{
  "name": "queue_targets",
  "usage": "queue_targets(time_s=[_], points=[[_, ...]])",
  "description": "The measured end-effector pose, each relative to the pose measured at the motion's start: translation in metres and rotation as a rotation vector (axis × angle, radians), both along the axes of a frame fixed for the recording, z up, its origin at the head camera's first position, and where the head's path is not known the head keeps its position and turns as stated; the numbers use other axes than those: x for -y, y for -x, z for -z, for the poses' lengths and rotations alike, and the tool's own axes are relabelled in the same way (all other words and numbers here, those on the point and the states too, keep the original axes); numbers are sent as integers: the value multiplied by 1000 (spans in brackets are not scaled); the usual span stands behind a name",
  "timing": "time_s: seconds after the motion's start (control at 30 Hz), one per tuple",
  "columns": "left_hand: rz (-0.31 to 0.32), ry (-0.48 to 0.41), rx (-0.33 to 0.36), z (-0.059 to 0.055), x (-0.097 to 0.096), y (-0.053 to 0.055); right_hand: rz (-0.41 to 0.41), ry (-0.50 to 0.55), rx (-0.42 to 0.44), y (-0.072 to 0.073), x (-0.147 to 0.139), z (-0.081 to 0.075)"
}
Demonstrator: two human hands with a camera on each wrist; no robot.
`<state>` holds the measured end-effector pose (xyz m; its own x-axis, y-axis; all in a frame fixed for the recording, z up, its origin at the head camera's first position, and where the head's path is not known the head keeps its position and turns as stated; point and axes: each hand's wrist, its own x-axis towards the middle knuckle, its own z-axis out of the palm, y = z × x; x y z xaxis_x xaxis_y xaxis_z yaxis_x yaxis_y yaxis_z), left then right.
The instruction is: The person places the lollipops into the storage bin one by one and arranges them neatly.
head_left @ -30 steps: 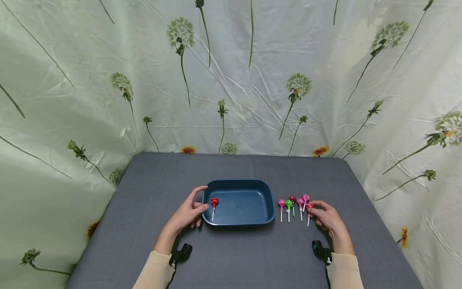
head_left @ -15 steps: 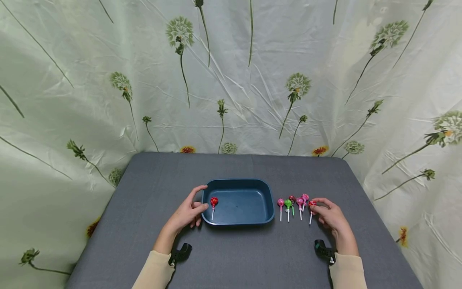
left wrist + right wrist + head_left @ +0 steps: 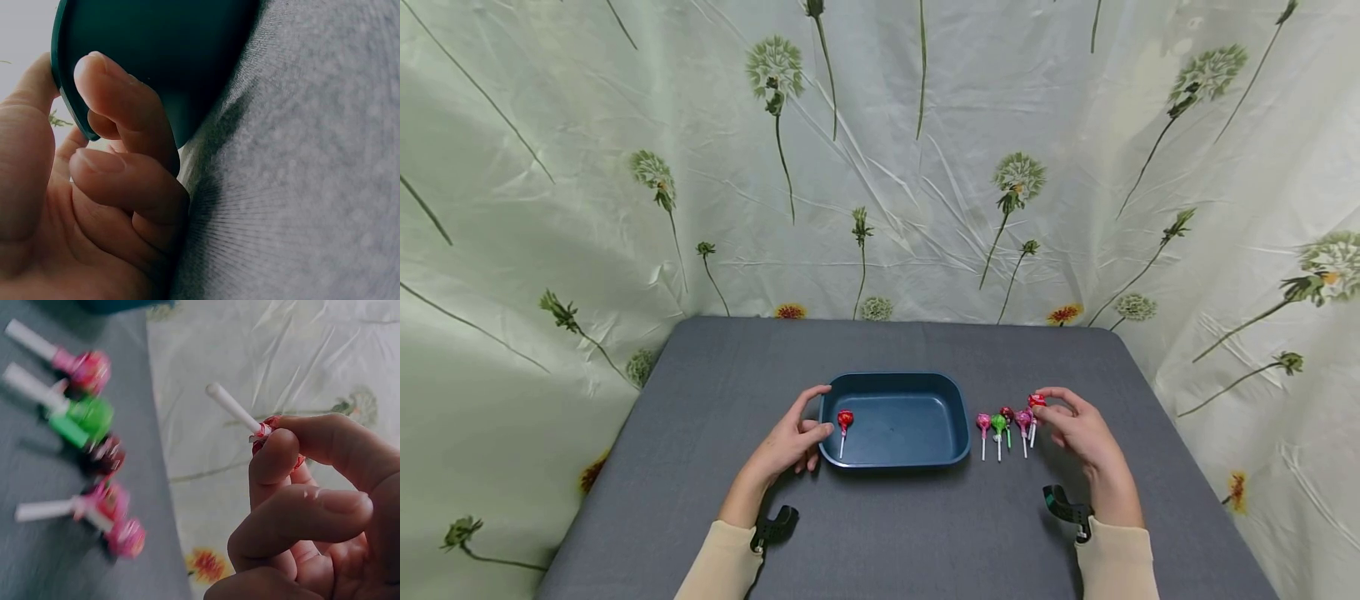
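Note:
My left hand (image 3: pixel 786 437) holds the left rim of a blue tray (image 3: pixel 895 462), thumb over the edge and index finger at the far left corner. In the left wrist view, the other fingers (image 3: pixel 119 181) curl beside the tray's outer wall (image 3: pixel 156 44). A red-wrapped lollipop (image 3: pixel 846 417) lies inside the tray. My right hand (image 3: pixel 1082 429) pinches another red lollipop (image 3: pixel 234 409) by its wrapped head, raised off the table with its white stick free. Left of that hand lie several lollipops, including a green one (image 3: pixel 998 423), pink ones (image 3: pixel 984 422) and a dark red one (image 3: pixel 1007 412).
A grey cloth covers the table (image 3: pixel 910 533). Behind it and at both sides hangs a pale curtain (image 3: pixel 925 167) printed with dandelions. Black camera mounts (image 3: pixel 778 527) sit at both wrists.
My right hand has lifted the red lollipop from beside the others, shifting it first right, then up and away over the far pink one. The left hand and tray stay put.

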<state>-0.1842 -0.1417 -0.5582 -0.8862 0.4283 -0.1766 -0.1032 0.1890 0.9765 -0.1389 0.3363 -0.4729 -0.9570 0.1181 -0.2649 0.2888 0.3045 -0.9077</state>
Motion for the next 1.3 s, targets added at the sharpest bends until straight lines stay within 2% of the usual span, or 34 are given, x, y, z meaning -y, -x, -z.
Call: queue_targets(time_s=[0.17, 0.43, 0.63, 1.0, 1.3], points=[[0, 4, 2, 0, 0, 0, -35, -2, -35, 5, 18, -10], [-1, -4, 7, 0, 0, 0, -95, 57, -45, 19, 48, -15], [7, -12, 8, -1, 0, 0, -138, 82, -66, 28, 68, -15], [6, -9, 17, 0, 1, 1, -170, 144, -61, 36, 98, -15], [1, -6, 13, -1, 0, 0, -210, 165, -64, 42, 119, -9]])
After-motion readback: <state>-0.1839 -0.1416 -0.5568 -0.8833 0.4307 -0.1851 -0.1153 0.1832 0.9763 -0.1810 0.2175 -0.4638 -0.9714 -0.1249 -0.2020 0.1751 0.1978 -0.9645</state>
